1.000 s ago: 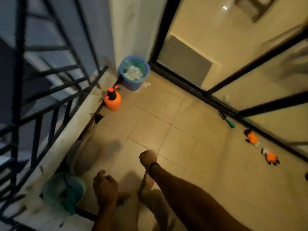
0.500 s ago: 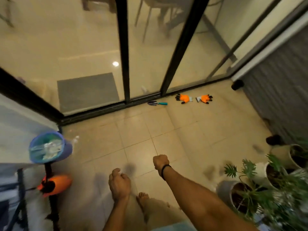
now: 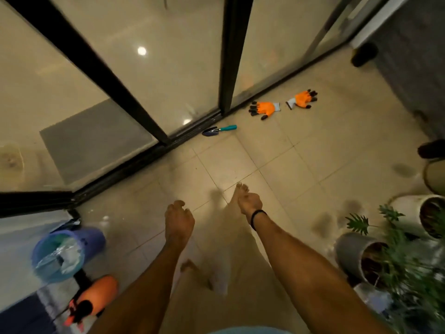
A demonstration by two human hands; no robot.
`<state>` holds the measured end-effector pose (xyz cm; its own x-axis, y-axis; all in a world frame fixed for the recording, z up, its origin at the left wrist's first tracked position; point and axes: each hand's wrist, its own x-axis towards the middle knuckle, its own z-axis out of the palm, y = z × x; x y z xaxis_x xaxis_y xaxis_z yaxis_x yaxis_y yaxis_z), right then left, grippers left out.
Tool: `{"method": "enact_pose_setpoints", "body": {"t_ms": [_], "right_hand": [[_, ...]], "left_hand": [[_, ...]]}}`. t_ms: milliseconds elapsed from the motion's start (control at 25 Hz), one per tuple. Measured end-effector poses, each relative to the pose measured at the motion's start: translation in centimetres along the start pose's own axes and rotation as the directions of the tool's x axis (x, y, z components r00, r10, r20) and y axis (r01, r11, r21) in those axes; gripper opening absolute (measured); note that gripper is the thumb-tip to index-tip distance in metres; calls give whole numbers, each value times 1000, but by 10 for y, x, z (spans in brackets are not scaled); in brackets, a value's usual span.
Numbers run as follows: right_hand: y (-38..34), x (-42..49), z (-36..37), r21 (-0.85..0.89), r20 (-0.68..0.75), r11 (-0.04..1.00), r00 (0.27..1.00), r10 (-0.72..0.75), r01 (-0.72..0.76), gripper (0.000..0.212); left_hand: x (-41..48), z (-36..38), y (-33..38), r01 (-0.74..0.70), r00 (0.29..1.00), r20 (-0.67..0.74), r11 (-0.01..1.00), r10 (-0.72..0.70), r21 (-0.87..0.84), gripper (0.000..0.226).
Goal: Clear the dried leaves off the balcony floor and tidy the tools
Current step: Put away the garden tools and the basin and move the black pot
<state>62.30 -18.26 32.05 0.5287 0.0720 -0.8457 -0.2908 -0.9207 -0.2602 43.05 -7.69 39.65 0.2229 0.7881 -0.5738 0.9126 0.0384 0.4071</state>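
A: What are the hands doing?

B: Neither one grips anything. The left hand (image 3: 179,221) hangs over the tiles, fingers loosely curled and empty. The right hand (image 3: 250,203) is the same, with a black band (image 3: 258,219) on its wrist.

A: And the tools?

B: They lie on the balcony floor (image 3: 313,153), well apart from both hands. A teal-handled trowel (image 3: 219,130) lies just beside the foot of the sliding glass door (image 3: 228,56). To its right are two orange gloves with black fingertips, the nearer glove (image 3: 265,109) and the farther glove (image 3: 302,100), cuffs facing each other, not touching.

A: Any leaves?

B: There are dark blurred patches (image 3: 404,169) on the tiles near the pots. I cannot tell whether they are leaves.

A: What else is around?

B: At lower left stands a blue bin (image 3: 91,239) with a clear plastic liner, and an orange spray bottle (image 3: 96,295) just beside it. On the right, a grey pot (image 3: 351,251) and a white pot (image 3: 409,206) hold green plants (image 3: 409,268).
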Motion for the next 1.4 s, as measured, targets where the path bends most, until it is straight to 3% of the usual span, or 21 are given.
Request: {"method": "enact_pose_setpoints", "body": {"t_ms": [80,240,400,480,560,680,760,840,960,1040,1120,1200,1240,1320,1400], "right_hand": [[-29,57,-4,-25,-1,1000,1000,18,-18,54],[-98,156,-16,-17,61,1000,998,8,-6,23],[-144,298,15,-101,65,990,994,-91,97,18],[-163,367,34,-150,52,977,988,-147,154,28],[-177,440,51,-276,59,924,965,-257,263,51],[-196,541,73,-567,93,679,856,-509,465,74],[-202,589,93,-644,120,583,818,-563,496,72],[-202,611,112,-670,130,551,810,-573,497,64],[-185,600,130,-662,34,590,805,-592,462,49],[-160,570,135,-579,-4,699,856,-517,420,46],[-131,527,134,-367,20,854,921,-388,368,43],[-108,476,123,-46,92,960,959,-269,274,35],[-100,450,115,100,132,972,965,-225,213,31],[-84,398,100,354,192,934,973,-130,55,25],[-69,347,83,591,292,787,956,-6,-176,25]], "left_hand": [[60,30,28,-3,1000,14,1000,2,28,28],[199,104,75,-83,992,106,986,68,141,28],[356,184,117,-175,976,173,942,130,284,31],[429,224,131,-199,973,185,912,140,360,35],[494,265,137,-255,962,211,857,176,449,42],[567,317,129,-347,937,228,785,265,513,54],[594,341,115,-396,918,224,749,326,532,66],[604,354,97,-410,912,226,740,342,534,77],[596,350,77,-375,926,226,796,301,476,80],[575,334,73,-384,921,242,807,304,449,82],[547,313,80,-340,934,239,865,266,368,81],[513,295,98,-113,976,202,979,78,168,71],[495,288,110,78,975,207,997,-78,8,65],[453,275,135,349,914,298,908,-275,-232,56],[412,263,160,349,904,346,900,-250,-262,52]]}}
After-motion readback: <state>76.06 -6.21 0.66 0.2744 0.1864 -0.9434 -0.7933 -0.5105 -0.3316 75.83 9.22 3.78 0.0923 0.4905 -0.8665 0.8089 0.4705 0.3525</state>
